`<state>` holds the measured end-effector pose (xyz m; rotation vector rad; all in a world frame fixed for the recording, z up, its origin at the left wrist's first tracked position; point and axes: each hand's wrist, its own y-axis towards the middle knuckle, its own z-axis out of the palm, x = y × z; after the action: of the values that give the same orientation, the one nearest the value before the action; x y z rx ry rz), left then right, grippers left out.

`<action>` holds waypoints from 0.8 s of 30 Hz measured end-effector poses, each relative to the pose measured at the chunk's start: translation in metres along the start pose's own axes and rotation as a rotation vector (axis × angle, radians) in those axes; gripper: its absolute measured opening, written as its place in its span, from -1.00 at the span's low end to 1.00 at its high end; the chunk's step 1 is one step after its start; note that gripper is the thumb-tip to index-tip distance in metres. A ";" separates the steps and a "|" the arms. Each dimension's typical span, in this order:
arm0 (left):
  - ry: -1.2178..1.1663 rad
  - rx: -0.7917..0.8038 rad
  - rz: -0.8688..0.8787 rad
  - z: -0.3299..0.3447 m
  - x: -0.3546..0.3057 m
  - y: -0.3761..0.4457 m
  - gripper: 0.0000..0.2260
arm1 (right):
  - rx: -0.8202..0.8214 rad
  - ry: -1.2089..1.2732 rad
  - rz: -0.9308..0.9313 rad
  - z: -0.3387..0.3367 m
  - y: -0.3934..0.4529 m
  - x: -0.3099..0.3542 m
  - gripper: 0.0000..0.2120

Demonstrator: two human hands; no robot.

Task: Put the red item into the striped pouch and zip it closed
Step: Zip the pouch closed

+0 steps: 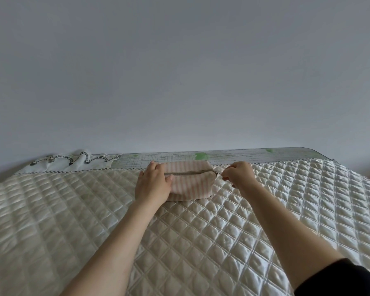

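Note:
A pink-and-white striped pouch (190, 182) lies on the quilted cream bed cover (179, 231), near its far edge. Its zipper runs along the top and looks drawn shut from end to end. My left hand (153, 184) grips the pouch's left end, thumb pressed on the front. My right hand (238, 173) pinches the zipper pull (217, 173) at the pouch's right end. No red item is in sight.
Behind the pouch a checked sheet with green leaf prints (222, 157) runs along the wall. A white cloth with a dark rope pattern (73, 161) is bunched at the far left. A plain grey wall fills the upper half.

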<state>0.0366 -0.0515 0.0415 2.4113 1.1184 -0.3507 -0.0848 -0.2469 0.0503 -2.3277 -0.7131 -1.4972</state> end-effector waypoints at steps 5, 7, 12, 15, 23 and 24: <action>0.001 -0.009 0.000 0.002 0.001 0.000 -0.60 | 0.038 -0.041 0.033 0.002 0.003 -0.007 -0.88; 0.002 -0.010 0.002 0.003 0.002 0.001 -0.59 | 0.037 -0.064 0.034 0.004 0.005 -0.008 -0.88; -0.017 -0.022 0.008 0.006 0.004 0.003 -0.59 | 0.054 -0.117 0.046 0.014 0.004 -0.012 -0.82; -0.025 -0.022 0.016 0.007 0.005 0.003 -0.59 | 0.061 -0.107 0.061 0.018 0.005 -0.014 -0.91; -0.071 -0.035 0.031 0.008 0.007 0.004 -0.60 | 0.082 -0.243 0.006 0.025 0.005 -0.010 -0.85; -0.105 -0.040 0.040 0.007 0.008 0.003 -0.60 | 0.080 -0.252 -0.011 0.024 0.005 -0.011 -0.85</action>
<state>0.0442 -0.0516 0.0326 2.3479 1.0200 -0.4320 -0.0669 -0.2423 0.0303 -2.4796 -0.8317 -1.1673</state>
